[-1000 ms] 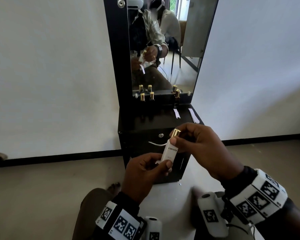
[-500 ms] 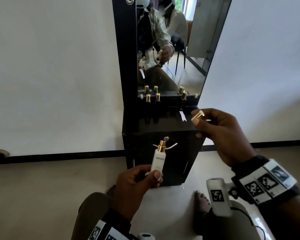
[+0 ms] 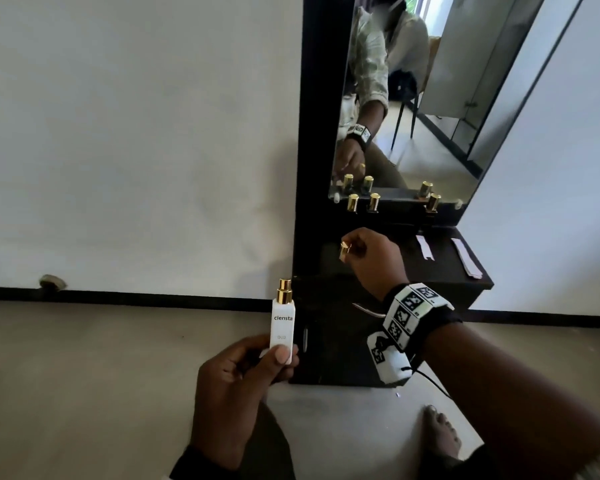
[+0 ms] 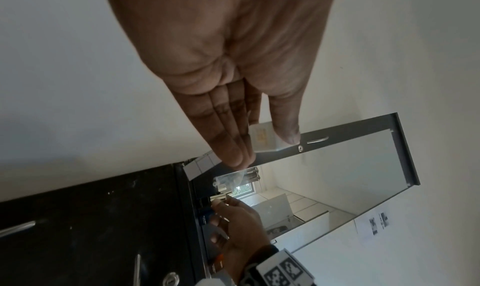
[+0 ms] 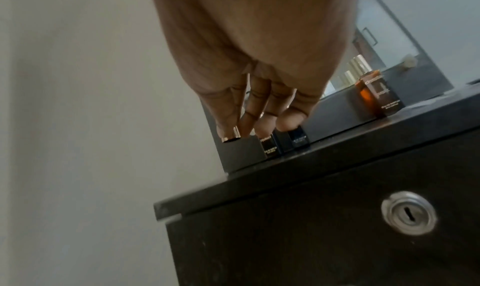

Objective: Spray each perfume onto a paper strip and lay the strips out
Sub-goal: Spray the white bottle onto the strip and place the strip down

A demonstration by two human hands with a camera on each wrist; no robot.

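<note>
My left hand holds a white perfume bottle upright by its base, its gold spray nozzle bare; the bottle's base shows between thumb and fingers in the left wrist view. My right hand pinches the bottle's gold cap above the left part of the black cabinet top; the cap shows at my fingertips in the right wrist view. Two white paper strips lie on the cabinet top at the right.
Three gold-capped dark perfume bottles stand at the mirror's foot: two at left, one at right. The mirror rises behind them. The cabinet front has a lock and handle. My bare foot rests on the floor.
My right hand pulled the gold cap off the white bottle and carried it up and over to the cabinet top. My left hand moved the bottle left, away from the cabinet front.
</note>
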